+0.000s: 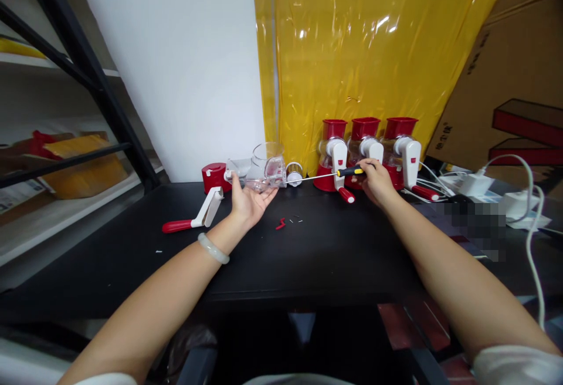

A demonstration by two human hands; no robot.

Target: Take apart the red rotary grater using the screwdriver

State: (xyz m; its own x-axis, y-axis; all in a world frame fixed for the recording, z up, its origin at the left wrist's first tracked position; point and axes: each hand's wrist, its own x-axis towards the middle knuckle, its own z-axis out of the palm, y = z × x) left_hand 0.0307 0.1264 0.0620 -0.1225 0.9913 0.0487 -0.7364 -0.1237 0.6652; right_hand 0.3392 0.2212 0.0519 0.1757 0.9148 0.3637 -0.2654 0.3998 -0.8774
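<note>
My left hand (251, 202) grips a clear plastic grater housing (259, 169) from below, holding it on its side above the black table. In my right hand (373, 181) is a screwdriver (349, 171) with a black and yellow handle. Its long thin shaft points left, and the tip reaches the right end of the housing; whether it touches a screw is too small to tell. Left of the housing sit a red base (214, 177) and a white crank (206, 209) with a red handle. A small red part (280, 224) and tiny metal pieces (296, 220) lie in front.
Behind the screwdriver shaft is a drum-shaped grater cone (294, 174). Several assembled red and white rotary graters (367, 144) stand at the back right. White chargers and cables (477, 183) cover the right side. A black-framed shelf (88, 68) rises at left; a cardboard box (497, 80) leans at right.
</note>
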